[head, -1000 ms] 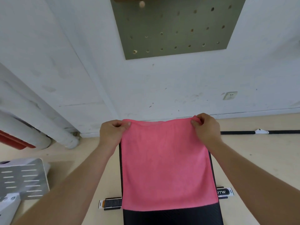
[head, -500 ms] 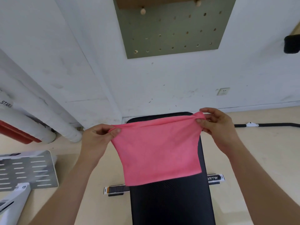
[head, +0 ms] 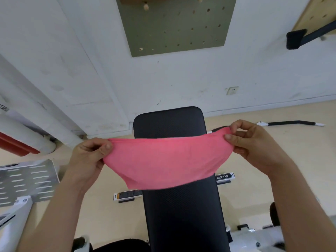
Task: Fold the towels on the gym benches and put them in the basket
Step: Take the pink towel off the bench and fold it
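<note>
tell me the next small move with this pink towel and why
Probably bring the left hand and right hand together so the pinched corners meet, halving the pink towel. It hangs slack between them, held above the black bench, and no basket is in view.

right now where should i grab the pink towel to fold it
By its two upper corners, one from each side, as the left hand and right hand pinch them. The pink towel is limp and sags between them above the bench, so corner pinches should keep its top edge taut.
</note>
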Demonstrator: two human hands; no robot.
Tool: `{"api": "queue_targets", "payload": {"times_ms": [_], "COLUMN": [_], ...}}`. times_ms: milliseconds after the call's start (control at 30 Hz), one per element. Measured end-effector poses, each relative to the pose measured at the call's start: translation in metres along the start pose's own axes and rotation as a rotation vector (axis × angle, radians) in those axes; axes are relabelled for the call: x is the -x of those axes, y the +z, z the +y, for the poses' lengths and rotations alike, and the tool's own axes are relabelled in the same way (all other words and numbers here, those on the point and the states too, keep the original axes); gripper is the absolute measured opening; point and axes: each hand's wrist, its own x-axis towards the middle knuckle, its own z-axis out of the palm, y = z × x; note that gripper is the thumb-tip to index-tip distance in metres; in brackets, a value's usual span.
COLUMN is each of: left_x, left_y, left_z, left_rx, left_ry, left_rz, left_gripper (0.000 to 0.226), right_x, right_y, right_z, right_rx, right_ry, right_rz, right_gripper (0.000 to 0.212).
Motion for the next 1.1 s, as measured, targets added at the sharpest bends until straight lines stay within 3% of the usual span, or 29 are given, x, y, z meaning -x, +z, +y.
{"api": "queue_targets", "payload": {"times_ms": [100, 167, 300, 400, 534, 601, 667, 767, 868, 968, 1101], "left_x": [-0.010, -0.026, -0.068, -0.095, -0.112, -0.112, -0.109, -0.100, -0.089, -0.079, -0.082], "left_y": [0.012, 0.016, 0.015, 0.015, 0.010, 0.006, 0.006, 0.010, 0.012, 0.015, 0.019], "left_z": [-0.028, -0.061, -0.133, -0.163, -0.179, -0.184, -0.184, -0.179, -0.171, -0.167, -0.162], "left_rx": [-0.235, -0.394, -0.643, -0.831, -1.059, -1.180, -1.265, -1.296, -1.220, -0.962, -0.827], "left_ry": [-0.020, -0.051, -0.072, -0.016, 0.162, 0.263, 0.339, 0.368, 0.322, 0.208, 0.150], "left_rz": [0.107, 0.185, 0.249, 0.302, 0.307, 0.315, 0.309, 0.248, 0.207, 0.184, 0.216], "left_gripper": [0.008, 0.020, 0.017, 0.008, 0.007, 0.008, 0.007, 0.003, 0.008, 0.025, 0.023], "right_x": [-0.017, -0.045, -0.112, -0.151, -0.169, -0.164, -0.158, -0.164, -0.172, -0.178, -0.178], "right_y": [-0.006, -0.013, -0.023, -0.027, -0.023, -0.015, -0.006, -0.002, -0.005, -0.007, -0.014], "right_z": [0.020, 0.048, 0.115, 0.147, 0.166, 0.170, 0.174, 0.184, 0.182, 0.174, 0.151], "right_rx": [0.214, 0.434, 0.815, 0.942, 1.019, 1.144, 1.300, 1.441, 1.471, 1.490, 1.442], "right_ry": [0.028, 0.026, -0.067, -0.151, -0.272, -0.421, -0.613, -0.620, -0.539, -0.509, -0.359], "right_rz": [0.083, 0.196, 0.351, 0.379, 0.474, 0.500, 0.395, 0.162, 0.113, 0.072, 0.050], "right_gripper": [0.018, 0.025, 0.023, 0.022, 0.035, 0.042, 0.036, 0.034, 0.034, 0.022, 0.005]}}
